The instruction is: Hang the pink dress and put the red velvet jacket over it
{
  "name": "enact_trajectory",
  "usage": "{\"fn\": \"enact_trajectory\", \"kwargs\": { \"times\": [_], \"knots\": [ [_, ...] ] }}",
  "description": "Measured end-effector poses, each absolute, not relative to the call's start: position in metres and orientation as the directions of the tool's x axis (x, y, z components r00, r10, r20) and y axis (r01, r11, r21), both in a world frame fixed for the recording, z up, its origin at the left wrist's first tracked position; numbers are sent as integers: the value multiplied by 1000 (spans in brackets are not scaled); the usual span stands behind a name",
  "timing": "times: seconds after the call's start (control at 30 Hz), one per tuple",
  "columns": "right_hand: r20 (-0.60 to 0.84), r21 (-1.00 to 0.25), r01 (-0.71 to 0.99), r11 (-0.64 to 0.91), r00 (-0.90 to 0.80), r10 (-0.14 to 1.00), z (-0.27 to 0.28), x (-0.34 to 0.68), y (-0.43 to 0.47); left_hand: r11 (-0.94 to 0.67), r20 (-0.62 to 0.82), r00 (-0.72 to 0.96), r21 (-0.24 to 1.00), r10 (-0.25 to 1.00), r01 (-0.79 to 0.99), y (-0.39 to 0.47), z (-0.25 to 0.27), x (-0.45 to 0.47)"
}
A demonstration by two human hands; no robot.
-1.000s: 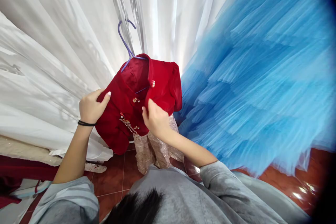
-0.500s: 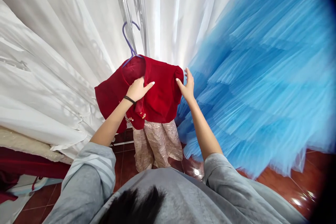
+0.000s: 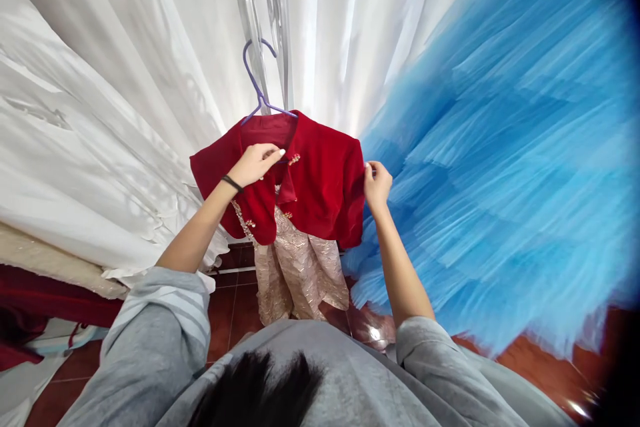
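Note:
A short red velvet jacket (image 3: 325, 177) with gold beaded fastenings hangs on a purple hanger (image 3: 259, 90). My left hand (image 3: 256, 165), a black band at its wrist, is closed at the jacket's neck opening, over the front edge. Its fingertips are partly hidden. At the outer edge of the sleeve on the right, my right hand (image 3: 379, 185) pinches the red cloth. Below the jacket hangs a pale gold patterned skirt (image 3: 295, 273), with beaded trim visible inside the open front.
The hanger hooks on a silver metal stand (image 3: 245, 0) before white curtains (image 3: 125, 47). A large blue tulle dress (image 3: 500, 167) fills the right side. Folded cream and red cloths (image 3: 60, 280) lie at the left, above a red tiled floor (image 3: 223, 327).
The jacket is spread wider and its right sleeve hangs down. My right hand has closed on the sleeve's edge from an open pose. My left hand has moved slightly up at the neckline.

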State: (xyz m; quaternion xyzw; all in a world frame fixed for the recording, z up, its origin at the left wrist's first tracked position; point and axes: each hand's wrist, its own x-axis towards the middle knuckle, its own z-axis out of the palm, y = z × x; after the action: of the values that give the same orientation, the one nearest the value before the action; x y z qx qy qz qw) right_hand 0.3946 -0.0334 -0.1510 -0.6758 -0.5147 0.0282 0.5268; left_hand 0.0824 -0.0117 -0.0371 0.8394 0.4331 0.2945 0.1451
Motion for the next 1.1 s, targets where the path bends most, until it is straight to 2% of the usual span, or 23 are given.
{"fn": "enact_trajectory", "kwargs": {
  "times": [0.07,0.13,0.2,0.23,0.3,0.4,0.47,0.53,0.63,0.7,0.77,0.83,0.93,1.03,1.1],
  "knots": [
    [602,-693,714,100,497,626,-153,385,-55,-693,450,544,290,708,660,-25,-38,59],
    [654,-633,764,125,442,613,-154,359,-78,-727,406,660,16,632,686,-33,-43,45],
    [622,-601,782,162,331,709,-157,318,-96,-697,293,726,-215,623,685,-34,-50,43],
    [574,-602,779,177,268,774,-159,295,-100,-673,238,733,-291,637,680,-33,-53,45],
    [442,-619,772,144,190,877,-164,252,-99,-647,185,730,-358,658,673,-31,-54,55],
    [301,-630,775,39,198,933,-165,221,-81,-615,321,682,-295,657,731,-33,-40,71],
    [269,-673,738,42,191,944,-157,229,-75,-558,372,606,-240,703,794,-39,-28,81],
    [257,-777,617,127,127,958,-139,256,-84,-497,283,550,-239,786,834,-44,-21,90],
    [289,-913,298,278,-8,957,-96,294,-121,-460,173,509,-260,843,849,-46,-16,103],
    [356,-919,162,358,-46,934,-73,297,-138,-443,209,493,-246,845,862,-42,-13,111],
    [400,-901,141,410,-96,912,-65,275,-136,-432,246,477,-217,844,876,-34,-10,117],
    [363,-892,201,405,-215,907,-75,239,-114,-430,249,464,-180,850,885,-24,-8,120],
    [216,-847,391,360,-366,905,-116,194,-83,-426,230,444,-126,866,896,-10,-13,118],
    [350,-819,313,481,-393,850,-166,181,-97,-444,239,445,-61,863,894,-5,-22,114],
    [420,-840,218,497,-317,850,-204,191,-125,-504,301,482,-5,823,864,-10,-25,111]
  ]
}}
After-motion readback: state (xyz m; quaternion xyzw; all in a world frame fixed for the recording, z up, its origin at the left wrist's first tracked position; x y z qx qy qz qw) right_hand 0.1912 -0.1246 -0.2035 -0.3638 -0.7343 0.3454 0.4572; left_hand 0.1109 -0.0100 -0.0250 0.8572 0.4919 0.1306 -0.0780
